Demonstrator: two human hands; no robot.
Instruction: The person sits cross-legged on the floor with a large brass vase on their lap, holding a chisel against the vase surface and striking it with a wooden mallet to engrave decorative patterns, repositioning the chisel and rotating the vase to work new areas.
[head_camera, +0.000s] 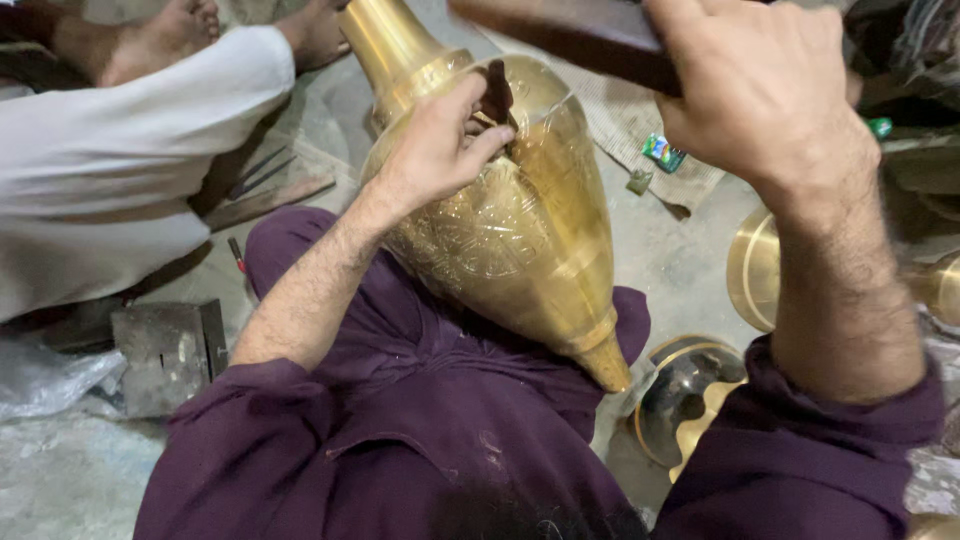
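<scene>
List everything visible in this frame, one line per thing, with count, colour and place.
Brass vase: one, gold, engraved, lying across the lap.
Punch tool: one, dark, against the vase under the left hand.
Wooden mallet: one, dark brown, top, in the right hand.
Brass pieces: several, gold, floor at right.
Metal block: one, grey, floor at left.
Small packet: one, green, on cloth.
Another person: one, white clothing, upper left.
Left hand: steadying the tool.
Right hand: gripping the mallet.
</scene>
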